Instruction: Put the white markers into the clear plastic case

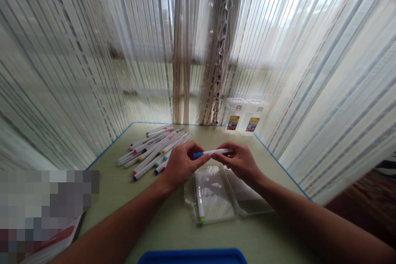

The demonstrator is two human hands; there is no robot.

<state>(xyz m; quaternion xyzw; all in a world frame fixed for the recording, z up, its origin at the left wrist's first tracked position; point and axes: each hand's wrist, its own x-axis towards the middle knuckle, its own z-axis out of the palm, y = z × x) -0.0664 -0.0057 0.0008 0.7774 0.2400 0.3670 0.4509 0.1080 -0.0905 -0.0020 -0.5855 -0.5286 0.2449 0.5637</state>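
A white marker with a blue cap (218, 152) lies level between my two hands, above the table's middle. My left hand (185, 159) pinches its blue end, and my right hand (238, 159) grips the white end. Below them sits an open clear plastic case (218, 198), its lid folded out to the right under my right forearm. Inside the case, along the left wall, rests one white marker with a green end (200, 200). To the left of my left hand, a loose heap of white markers (151, 150) with variously coloured ends spreads over the table.
Two clear plastic containers (232, 121) with labels stand at the back right of the green table (123, 214). String curtains (93, 70) hang just behind it. A blue edge (192, 255) shows at the front, and a partly blurred printed item (58, 237) lies front left.
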